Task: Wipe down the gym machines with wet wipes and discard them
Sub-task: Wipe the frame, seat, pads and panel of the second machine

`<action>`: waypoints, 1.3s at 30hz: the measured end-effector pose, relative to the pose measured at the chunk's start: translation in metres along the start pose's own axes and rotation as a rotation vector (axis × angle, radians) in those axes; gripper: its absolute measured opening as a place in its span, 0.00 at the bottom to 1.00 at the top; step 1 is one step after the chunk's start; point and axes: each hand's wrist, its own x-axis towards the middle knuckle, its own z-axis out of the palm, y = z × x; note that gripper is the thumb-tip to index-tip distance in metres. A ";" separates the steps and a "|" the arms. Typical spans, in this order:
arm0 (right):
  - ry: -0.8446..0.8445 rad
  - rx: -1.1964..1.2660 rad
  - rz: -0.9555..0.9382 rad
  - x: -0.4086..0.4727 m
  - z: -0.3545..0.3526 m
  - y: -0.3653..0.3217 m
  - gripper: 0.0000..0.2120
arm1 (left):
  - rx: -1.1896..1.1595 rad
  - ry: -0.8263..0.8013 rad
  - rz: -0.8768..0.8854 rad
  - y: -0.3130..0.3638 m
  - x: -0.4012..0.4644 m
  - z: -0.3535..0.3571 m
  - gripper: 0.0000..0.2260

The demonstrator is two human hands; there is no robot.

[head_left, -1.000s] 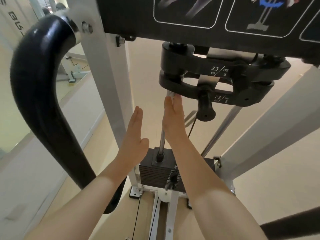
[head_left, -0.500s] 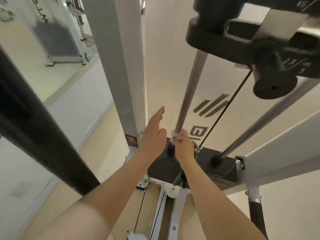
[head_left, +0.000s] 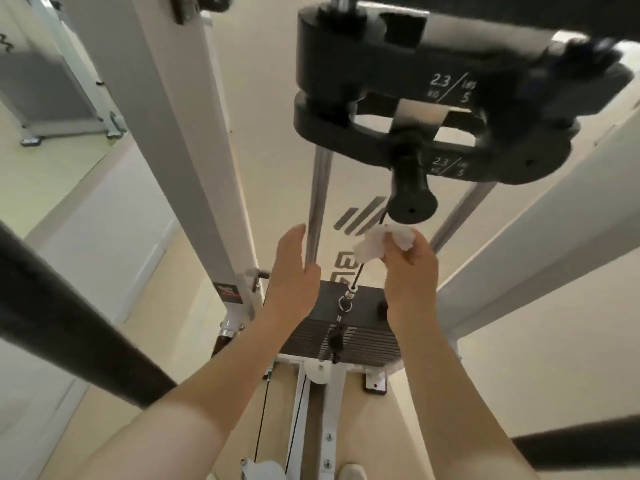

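**Wipe in hand, rods half covered at best**

The job looks mid-way, judging by the scene: the right hand pinches a crumpled white wet wipe between thumb and fingertips, so nothing has been thrown away yet. No bin shows in the view. The wipe sits at about 12 o'clock from that hand, just beside the thin black cable that runs down to the weight stack, and just under the black knob of the add-on weights. Whether it touches the cable cannot be told.

The left hand is flat, fingers straight and together, lying against the left chrome rod at 12 o'clock from its wrist; it holds nothing.

The wipe is bunched, so it has no clear long axis; its loose flap points toward 9 o'clock. The rods run long from the stack at 6 o'clock up to 12 o'clock.

Probably left: the right chrome rod, the white frame, then binning the wipe.
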 end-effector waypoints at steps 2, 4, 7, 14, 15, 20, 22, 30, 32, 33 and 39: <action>0.269 0.004 0.013 -0.002 -0.033 -0.003 0.05 | 0.026 0.091 -0.008 0.003 -0.016 0.011 0.22; 0.385 -0.009 -0.009 0.008 -0.054 -0.004 0.05 | -0.002 0.069 -0.013 0.007 -0.022 0.023 0.18; 0.262 -0.083 -0.024 0.032 -0.060 -0.007 0.16 | -0.078 -0.071 0.027 0.023 -0.020 0.037 0.20; 0.102 -0.190 -0.187 0.065 -0.043 0.000 0.05 | -0.020 -0.142 0.148 0.033 -0.009 0.050 0.20; 0.085 -0.198 -0.189 0.064 -0.043 0.009 0.05 | -0.005 -0.143 0.146 0.032 -0.010 0.048 0.19; -0.041 -0.211 0.125 0.055 -0.035 0.083 0.06 | 0.052 -0.152 0.138 0.020 -0.013 0.040 0.16; -0.075 -0.174 0.376 0.056 -0.031 0.112 0.12 | 0.066 -0.161 0.118 0.012 -0.013 0.040 0.16; -0.062 -0.173 0.682 0.054 -0.025 0.140 0.12 | 0.020 -0.223 -0.010 -0.005 -0.019 0.050 0.16; 0.025 -0.124 0.584 0.048 -0.021 0.128 0.11 | -0.021 -0.252 -0.024 -0.006 -0.021 0.054 0.16; 0.044 -0.098 0.528 0.044 -0.023 0.121 0.11 | -0.034 -0.272 -0.028 -0.006 -0.022 0.055 0.17; 0.004 -0.029 0.233 0.018 -0.064 0.051 0.15 | -0.097 -0.386 -0.058 0.001 -0.024 0.061 0.19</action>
